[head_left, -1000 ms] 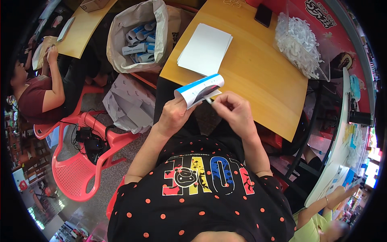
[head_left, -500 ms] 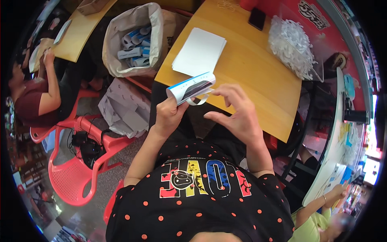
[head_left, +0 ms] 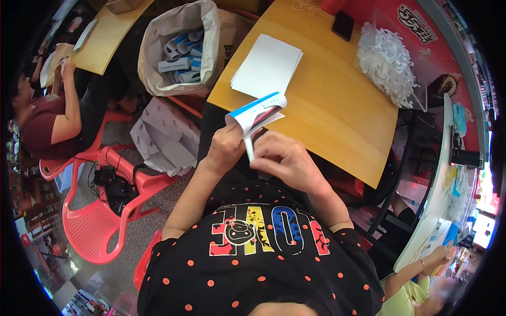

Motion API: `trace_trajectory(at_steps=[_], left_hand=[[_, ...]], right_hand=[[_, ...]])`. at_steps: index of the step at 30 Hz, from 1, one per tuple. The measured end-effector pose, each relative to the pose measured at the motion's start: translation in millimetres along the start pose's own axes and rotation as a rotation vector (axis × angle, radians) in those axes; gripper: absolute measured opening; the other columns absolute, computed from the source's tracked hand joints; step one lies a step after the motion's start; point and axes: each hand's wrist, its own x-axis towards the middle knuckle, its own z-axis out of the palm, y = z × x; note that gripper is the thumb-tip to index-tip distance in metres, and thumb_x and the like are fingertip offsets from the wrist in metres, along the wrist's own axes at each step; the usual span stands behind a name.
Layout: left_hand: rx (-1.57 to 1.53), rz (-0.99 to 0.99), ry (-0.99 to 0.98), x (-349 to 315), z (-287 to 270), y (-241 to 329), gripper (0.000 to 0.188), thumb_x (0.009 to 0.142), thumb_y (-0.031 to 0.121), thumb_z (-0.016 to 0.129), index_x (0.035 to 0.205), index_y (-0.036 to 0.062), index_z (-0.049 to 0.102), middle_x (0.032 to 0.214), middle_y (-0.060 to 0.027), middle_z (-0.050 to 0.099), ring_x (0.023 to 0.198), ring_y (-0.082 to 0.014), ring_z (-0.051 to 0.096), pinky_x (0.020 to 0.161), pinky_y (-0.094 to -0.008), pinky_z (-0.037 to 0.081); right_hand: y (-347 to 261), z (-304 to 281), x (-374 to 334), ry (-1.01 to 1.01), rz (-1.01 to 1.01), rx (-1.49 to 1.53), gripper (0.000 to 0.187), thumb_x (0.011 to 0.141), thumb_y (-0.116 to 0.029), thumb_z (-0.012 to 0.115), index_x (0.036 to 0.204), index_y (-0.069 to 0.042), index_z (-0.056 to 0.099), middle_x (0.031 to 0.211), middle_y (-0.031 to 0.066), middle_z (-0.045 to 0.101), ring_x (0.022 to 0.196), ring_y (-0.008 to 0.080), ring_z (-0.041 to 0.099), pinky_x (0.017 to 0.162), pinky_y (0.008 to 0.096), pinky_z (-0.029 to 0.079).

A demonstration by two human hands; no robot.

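Note:
My left hand (head_left: 225, 150) is closed around the lower end of a rolled printed paper sheet (head_left: 258, 113), white with a blue band and a dark picture. The roll tilts up and to the right over the near edge of the wooden table (head_left: 337, 116), and a loose flap of it sticks out on the right. From its lower end a narrow white strip (head_left: 249, 149) hangs down toward me. The thumb and fingers of my right hand (head_left: 284, 160) pinch the strip's lower end. Just beyond the roll lies a stack of white sheets (head_left: 266, 66).
A large paper bag (head_left: 212, 50) of similar rolls (head_left: 182, 63) stands left of the table. At the right, white strips (head_left: 387, 63) fill a clear box; a phone (head_left: 343, 25) lies behind. Red chairs (head_left: 95, 226) and a seated person (head_left: 52, 116) are at left, another person at lower right.
My right hand has moved left and toward me and closed from a spread shape onto the strip. The strip, curled in a loop before, now runs straight down. The roll has shifted slightly right.

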Motion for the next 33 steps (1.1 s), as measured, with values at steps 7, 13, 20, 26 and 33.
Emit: trace_trajectory(at_steps=[7, 13, 20, 26, 33], left_hand=[[-0.725, -0.494, 0.112, -3.0, -2.8, 6.7, 0.021, 0.090, 0.001, 0.057, 0.108, -0.0091, 0.062, 0.096, -0.0155, 0.068, 0.085, -0.0239, 0.069, 0.076, -0.0293, 0.055], [-1.167, -0.832, 0.182, 9.9, -24.9, 16.1, 0.026, 0.089, 0.011, 0.058, 0.104, -0.0090, 0.062, 0.093, -0.0198, 0.068, 0.076, -0.0254, 0.070, 0.068, -0.0311, 0.058], [-1.310, -0.916, 0.343, 1.3, -34.2, 6.1, 0.025, 0.088, 0.014, 0.058, 0.101, -0.0072, 0.061, 0.090, -0.0198, 0.068, 0.071, -0.0259, 0.070, 0.065, -0.0310, 0.058], [-1.247, -0.910, 0.311, 8.8, -26.1, 7.5, 0.026, 0.089, 0.015, 0.057, 0.103, -0.0071, 0.060, 0.090, -0.0199, 0.068, 0.071, -0.0262, 0.070, 0.064, -0.0314, 0.059], [-1.199, -0.881, 0.294, 8.7, -21.9, 9.3, 0.026, 0.090, 0.015, 0.057, 0.103, -0.0073, 0.061, 0.089, -0.0186, 0.068, 0.072, -0.0257, 0.070, 0.067, -0.0312, 0.058]], right_hand=[[-51.2, -102.4, -14.8, -0.044, -0.163, -0.162, 0.012, 0.076, -0.003, 0.074, 0.086, -0.002, 0.066, 0.079, 0.0063, 0.068, 0.073, 0.0142, 0.066, 0.062, 0.0260, 0.050], [-25.7, -316.7, 2.1, 0.833, -0.120, -0.475, 0.017, 0.090, -0.010, 0.058, 0.101, -0.001, 0.066, 0.082, 0.0036, 0.065, 0.073, 0.0095, 0.059, 0.067, 0.0206, 0.045], [19.2, -219.3, 31.5, 0.920, -0.246, -0.818, 0.019, 0.091, -0.005, 0.054, 0.104, 0.002, 0.066, 0.102, 0.0118, 0.066, 0.100, 0.0172, 0.061, 0.087, 0.0276, 0.049], [21.5, -29.8, 31.7, 0.561, -0.178, -0.238, 0.012, 0.077, 0.002, 0.070, 0.088, 0.000, 0.066, 0.084, 0.0038, 0.061, 0.067, 0.0075, 0.049, 0.060, 0.0216, 0.041], [36.8, -12.3, 31.4, 0.572, -0.097, -0.147, 0.011, 0.076, 0.000, 0.070, 0.086, 0.000, 0.065, 0.085, 0.0034, 0.062, 0.069, 0.0062, 0.049, 0.062, 0.0206, 0.040]])
